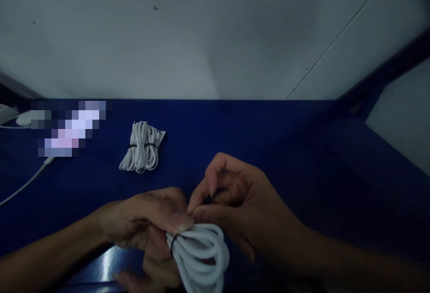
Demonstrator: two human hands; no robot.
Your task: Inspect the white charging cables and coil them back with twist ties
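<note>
A coiled white cable (pixel 204 252) with a black tie round it is at the bottom centre. My left hand (pixel 151 221) grips this coil near the tie, its thumb pressed on top. Just right of that thumb, my right hand (pixel 238 203) has its thumb and index finger pinched together above the loops; whatever lies between those fingertips is too small to make out. Behind my hands, white cable bundles (pixel 143 147) with black ties lie side by side on the blue table (pixel 208 136).
At the left, a blurred-out bright object (pixel 75 127) has a white cable (pixel 25 187) running from it. Another white item (pixel 24 118) lies near the left edge. A pale wall (pixel 188 37) rises behind the table, and a dark blue frame (pixel 379 78) stands at the right.
</note>
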